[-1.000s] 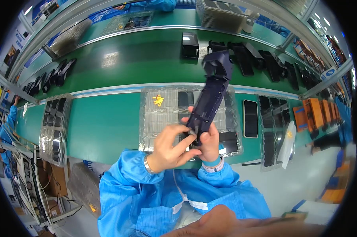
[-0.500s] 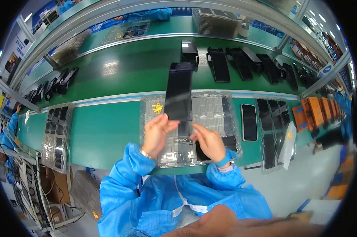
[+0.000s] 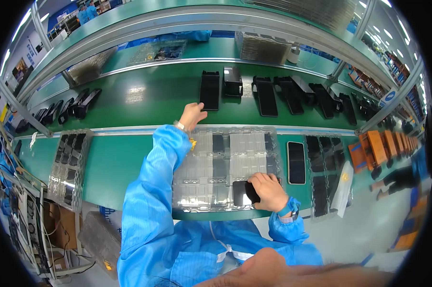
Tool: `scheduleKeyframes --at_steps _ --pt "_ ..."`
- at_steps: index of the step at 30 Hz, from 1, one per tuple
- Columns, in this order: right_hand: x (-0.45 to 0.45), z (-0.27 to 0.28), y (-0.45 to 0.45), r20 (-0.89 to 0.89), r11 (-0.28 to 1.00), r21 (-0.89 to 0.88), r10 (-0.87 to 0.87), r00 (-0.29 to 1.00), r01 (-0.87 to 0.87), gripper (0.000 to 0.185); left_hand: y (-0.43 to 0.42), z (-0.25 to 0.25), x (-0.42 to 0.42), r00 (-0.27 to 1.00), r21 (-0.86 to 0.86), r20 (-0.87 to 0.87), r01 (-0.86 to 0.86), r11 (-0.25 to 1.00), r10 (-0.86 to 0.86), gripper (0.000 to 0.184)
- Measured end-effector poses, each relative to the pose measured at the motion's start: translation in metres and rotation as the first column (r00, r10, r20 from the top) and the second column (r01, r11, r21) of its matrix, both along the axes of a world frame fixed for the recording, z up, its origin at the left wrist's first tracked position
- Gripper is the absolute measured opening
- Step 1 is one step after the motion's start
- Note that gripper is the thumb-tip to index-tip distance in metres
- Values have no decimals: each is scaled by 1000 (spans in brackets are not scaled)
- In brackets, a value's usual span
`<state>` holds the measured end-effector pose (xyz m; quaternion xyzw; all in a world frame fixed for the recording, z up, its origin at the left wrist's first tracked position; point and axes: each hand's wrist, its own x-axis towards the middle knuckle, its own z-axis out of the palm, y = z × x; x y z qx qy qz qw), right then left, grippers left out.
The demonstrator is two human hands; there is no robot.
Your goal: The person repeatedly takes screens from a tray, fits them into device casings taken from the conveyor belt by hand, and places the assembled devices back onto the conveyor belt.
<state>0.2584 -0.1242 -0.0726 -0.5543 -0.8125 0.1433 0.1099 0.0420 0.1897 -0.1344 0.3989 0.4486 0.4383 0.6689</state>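
Note:
Up on the green conveyor surface lies a black handheld device (image 3: 210,91) with a flat dark front. My left hand (image 3: 192,116) is at its lower left corner, a fingertip touching the edge and the thumb apart from it. Below, a clear plastic tray (image 3: 192,203) with compartments holds grey and dark flat pieces. My right hand (image 3: 270,192) is closed on a black flat panel (image 3: 252,193) at the tray's front right, tilted up beside another dark piece (image 3: 240,193). Small yellow pieces (image 3: 193,144) show partly behind my left sleeve.
A phone (image 3: 296,162) lies right of the tray. Further trays stand at the left (image 3: 68,167) and right (image 3: 327,167), the right one with a white bag (image 3: 344,189). More black devices (image 3: 265,95) line the conveyor. A metal shelf frame (image 3: 177,26) spans above.
The black device has moved forward from above the tray onto the conveyor, and my left hand has loosened from it. My right hand has gone down to the black panel at the tray's front right.

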Motion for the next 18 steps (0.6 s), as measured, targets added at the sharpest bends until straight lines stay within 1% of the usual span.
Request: scheduleKeyframes --at_steps 2,3,4,6,7,8,10,11,13,14,15,16,17,18 --pt "5 4 3 -71 999 -6 38 997 -39 71 -52 38 1 984 104 -178 52 993 -33 37" --pt "2 19 1 -110 1000 21 -8 994 10 74 -73 42 -2 970 129 -149 211 969 -192 38" --pt "-1 30 -1 -201 998 62 13 980 0 76 -97 43 -5 929 153 -126 365 918 -348 39" --pt "-9 43 -1 -380 989 145 59 923 -3 79 -154 40 -1 838 61 56 539 840 -542 39" --pt "-13 43 1 -453 980 191 144 880 -62 85 -181 43 3 810 -7 151 575 818 -567 39" --pt "-20 42 3 -545 968 235 202 813 -83 86 -202 44 6 777 -69 246 610 789 -579 39" --pt "-40 36 12 -691 937 332 322 647 -111 88 -221 40 5 581 -28 534 738 674 -614 37" --pt "-47 22 15 -791 938 339 329 515 -79 92 -222 40 1 608 -73 538 723 687 -584 28" --pt "-54 16 19 -834 942 331 318 451 -51 95 -224 39 -9 779 -150 482 525 838 -402 26" --pt "-56 12 22 -853 944 329 313 419 -35 97 -225 38 -12 844 -180 446 413 893 -300 24" --pt "-56 5 24 -933 961 244 269 238 -129 94 -224 37 -14 891 -164 411 281 946 -193 23" --pt "-55 0 23 -998 967 48 60 37 -252 93 -222 31 -18 929 -63 319 217 974 -186 24" --pt "-55 -6 20 -974 908 -116 -183 -131 -403 94 -218 23 -25 960 46 225 159 986 -165 24" --pt "-55 -12 17 -866 791 -234 -434 -250 -565 95 -217 25 -30 983 158 130 110 981 -131 24"
